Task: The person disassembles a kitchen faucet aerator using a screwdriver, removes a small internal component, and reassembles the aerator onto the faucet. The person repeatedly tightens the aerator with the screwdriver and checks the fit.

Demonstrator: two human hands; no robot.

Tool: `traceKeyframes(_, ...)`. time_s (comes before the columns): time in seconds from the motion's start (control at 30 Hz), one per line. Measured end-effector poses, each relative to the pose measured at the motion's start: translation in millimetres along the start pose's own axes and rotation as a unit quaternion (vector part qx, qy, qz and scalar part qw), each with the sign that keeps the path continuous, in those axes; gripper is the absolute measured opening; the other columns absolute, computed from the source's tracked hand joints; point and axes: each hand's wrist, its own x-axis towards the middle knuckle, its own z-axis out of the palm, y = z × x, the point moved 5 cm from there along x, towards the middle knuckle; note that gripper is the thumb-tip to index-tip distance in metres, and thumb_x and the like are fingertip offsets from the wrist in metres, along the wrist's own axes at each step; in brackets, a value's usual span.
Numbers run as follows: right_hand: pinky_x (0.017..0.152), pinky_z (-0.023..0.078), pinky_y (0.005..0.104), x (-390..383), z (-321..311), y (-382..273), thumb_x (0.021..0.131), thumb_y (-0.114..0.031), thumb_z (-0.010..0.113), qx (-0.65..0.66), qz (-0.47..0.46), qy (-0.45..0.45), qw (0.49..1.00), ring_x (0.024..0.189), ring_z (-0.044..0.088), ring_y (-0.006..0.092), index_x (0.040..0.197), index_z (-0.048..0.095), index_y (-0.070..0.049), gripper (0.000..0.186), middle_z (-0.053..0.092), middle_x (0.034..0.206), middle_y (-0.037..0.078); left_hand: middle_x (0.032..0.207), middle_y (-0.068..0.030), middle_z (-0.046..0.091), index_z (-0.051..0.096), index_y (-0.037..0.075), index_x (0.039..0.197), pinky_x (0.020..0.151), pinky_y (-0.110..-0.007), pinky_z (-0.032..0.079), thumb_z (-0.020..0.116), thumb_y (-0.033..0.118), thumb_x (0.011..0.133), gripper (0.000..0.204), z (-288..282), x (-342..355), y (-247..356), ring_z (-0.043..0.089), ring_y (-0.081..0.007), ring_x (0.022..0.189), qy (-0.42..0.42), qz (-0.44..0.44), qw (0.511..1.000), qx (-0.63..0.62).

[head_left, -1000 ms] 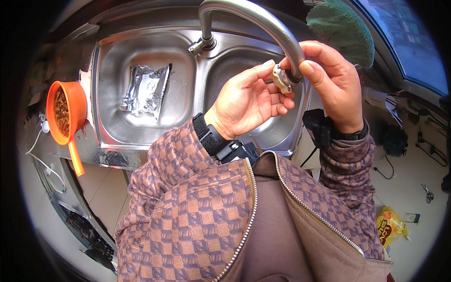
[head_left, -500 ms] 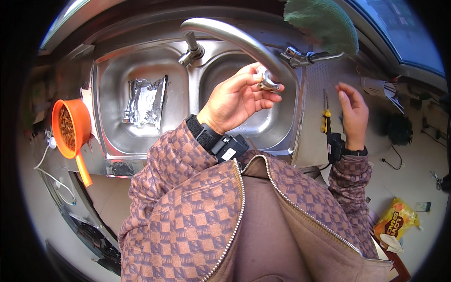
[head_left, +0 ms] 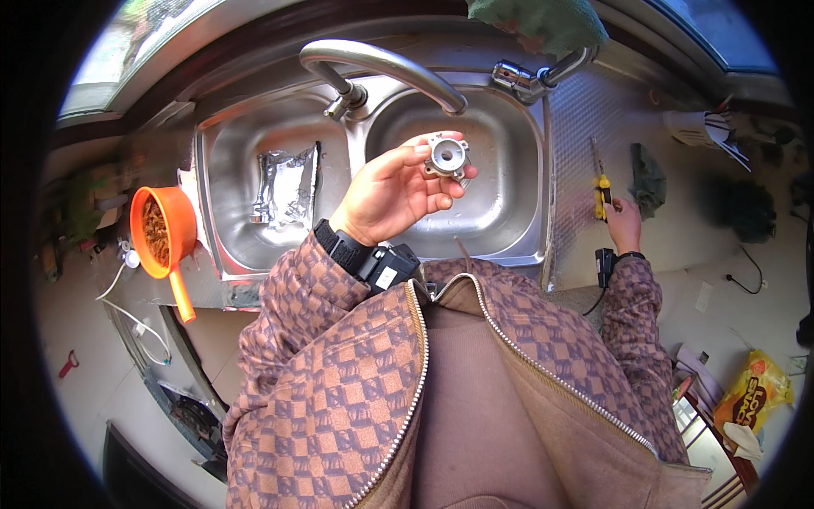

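Above the right basin, my left hand (head_left: 392, 188) holds a round, silvery metal fitting (head_left: 447, 156) between thumb and fingers. The fitting has a central hole and small lugs around its rim, and its hollow face is turned up. On the ribbed steel drainboard to the right, my right hand (head_left: 625, 227) has its fingers closed around the lower handle of a yellow-and-black screwdriver (head_left: 603, 188). Its long thin shaft points away from me. The handle's near end is hidden by my fingers. A dark green cloth (head_left: 647, 181) lies just right of it.
A curved faucet (head_left: 386, 64) arches over the double steel sink (head_left: 359, 140). In the left basin lies a silver foil packet (head_left: 290, 188). An orange long-handled scoop (head_left: 179, 225) with brown contents stands at left. A green towel (head_left: 543, 24) hangs over a second tap (head_left: 519, 78).
My right hand has come down onto the screwdriver's handle, uncovering the dark cloth. My left hand has turned the fitting so its hollow face shows. The whole view has shifted slightly.
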Motion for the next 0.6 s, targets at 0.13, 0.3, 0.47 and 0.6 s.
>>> traceKeyframes(0.13,0.081,0.045,0.0382,-3,-2,-14,0.077,-0.024,0.063,-0.013,-0.023,0.014,1.000,0.094,0.056,0.0320,0.095,0.061,0.000,0.030,0.059,0.095,0.016,0.106,-0.0197,0.056,0.036,0.002,0.133,0.076,-0.031,0.047,0.041,0.031,0.092,0.051,8,-10,-2,0.057,-0.0223,0.087,0.014,0.003,0.999,0.032)
traceKeyframes(0.3,0.061,0.046,0.0260,-20,-17,-63,0.084,-0.022,0.060,0.263,-0.019,-0.087,0.961,0.067,0.057,0.0158,0.094,0.060,-0.001,0.023,0.060,0.080,0.007,0.094,-0.0154,0.059,0.043,0.000,0.128,0.071,-0.030,0.047,0.039,0.032,0.094,0.047,19,-30,3,0.056,-0.0202,0.077,0.019,0.038,0.998,0.049)
traceKeyframes(0.47,0.048,0.037,0.0152,-72,-65,-152,0.088,-0.019,0.057,0.489,-0.110,-0.302,0.811,0.053,0.047,0.0025,0.102,0.059,-0.001,0.022,0.056,0.068,-0.001,0.078,-0.0084,0.053,0.050,-0.001,0.118,0.062,-0.027,0.042,0.035,0.037,0.094,0.047,22,-41,2,0.050,-0.0167,0.066,0.049,0.064,0.993,0.084)
traceKeyframes(0.6,0.048,0.037,0.0154,-108,-87,-201,0.088,-0.019,0.057,0.509,-0.146,-0.338,0.778,0.054,0.047,0.0029,0.106,0.060,0.000,0.026,0.057,0.068,-0.001,0.076,-0.0081,0.052,0.051,-0.001,0.117,0.060,-0.027,0.040,0.033,0.039,0.094,0.049,24,-47,-1,0.048,-0.0163,0.064,0.060,0.084,0.991,0.082)
